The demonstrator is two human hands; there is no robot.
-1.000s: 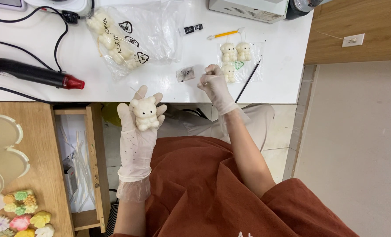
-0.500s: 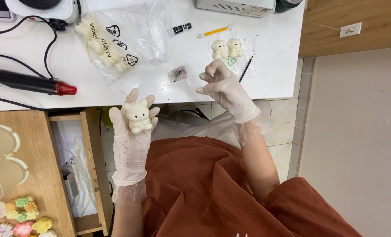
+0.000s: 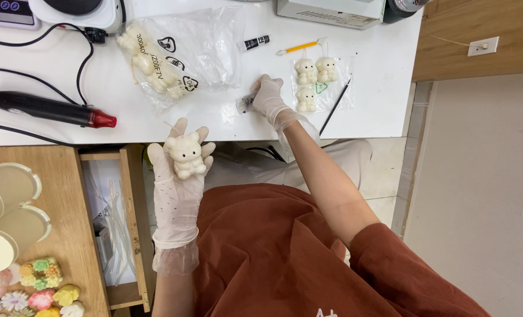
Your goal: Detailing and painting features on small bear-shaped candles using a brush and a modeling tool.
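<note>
Fingers (image 3: pixel 182 132) of L hand (image 3: pixel 176 188) cradling cream bear figure (image 3: pixel 185 155) upright, face up for checking | R hand (image 3: pixel 268 97) pinching small dark bit (image 3: pixel 247 103) on tabletop (image 3: pixel 379 88), by 3 bagged bears (image 3: pixel 311 82)

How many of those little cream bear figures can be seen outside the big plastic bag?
4: one bear in the left hand; three bears on a clear sheet beside the right hand. More may be hidden.

Craft workshop: heat gun (image 3: pixel 50 110), bagged wax bears (image 3: pixel 156 64), moulds.
</note>
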